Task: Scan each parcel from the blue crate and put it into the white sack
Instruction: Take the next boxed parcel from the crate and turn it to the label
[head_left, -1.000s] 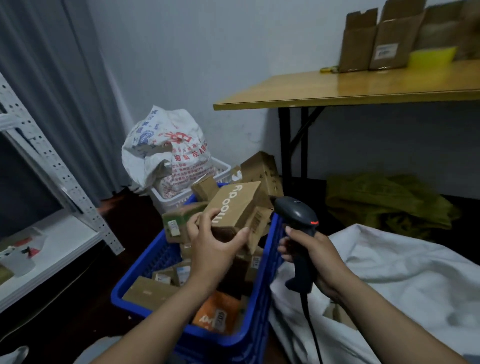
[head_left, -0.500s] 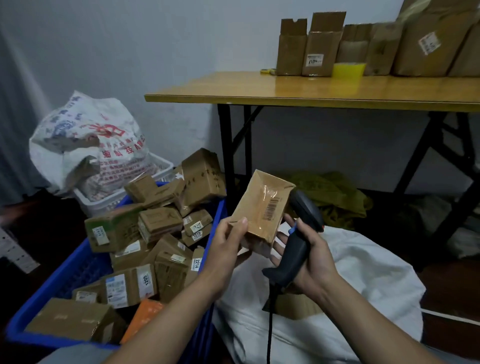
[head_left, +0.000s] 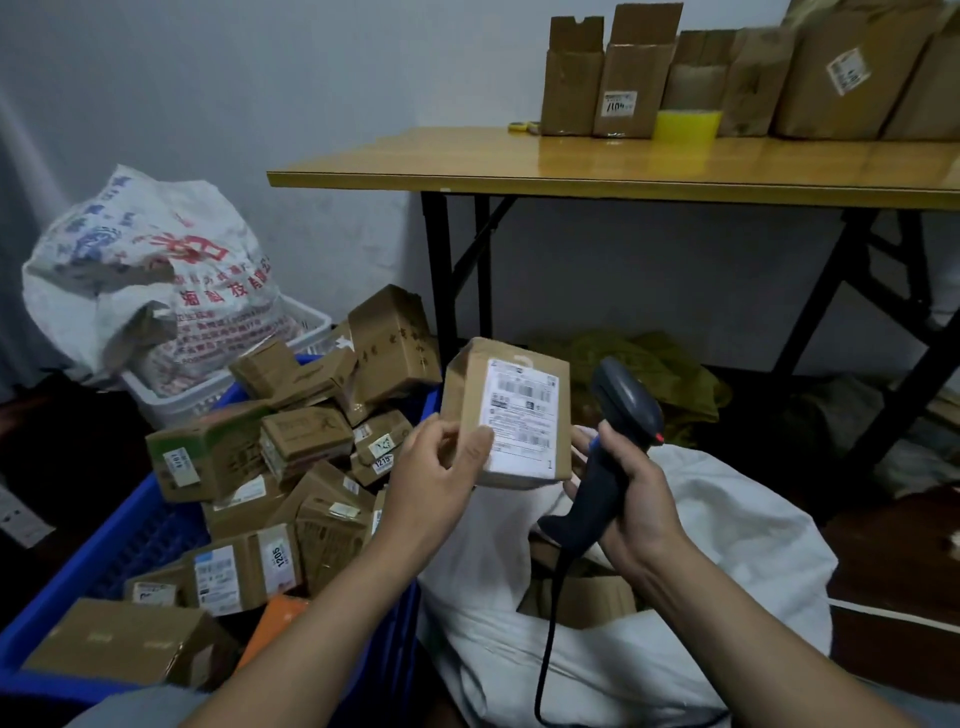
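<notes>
A: Above the sack (head_left: 727, 571), between crate (head_left: 119, 551) and scanner (head_left: 618, 431), we hold 1 parcel (head_left: 467, 395), its label (head_left: 522, 415) facing us.
B: Our left hand (head_left: 441, 467) pinches its lower left corner, thumb overlapping the label; our right hand (head_left: 634, 499) has its fingers wrapped round the scanner's grip.
A: We judge it light and stiff, its tape perhaps slick. It is best held by its edges, label uncovered.
</notes>
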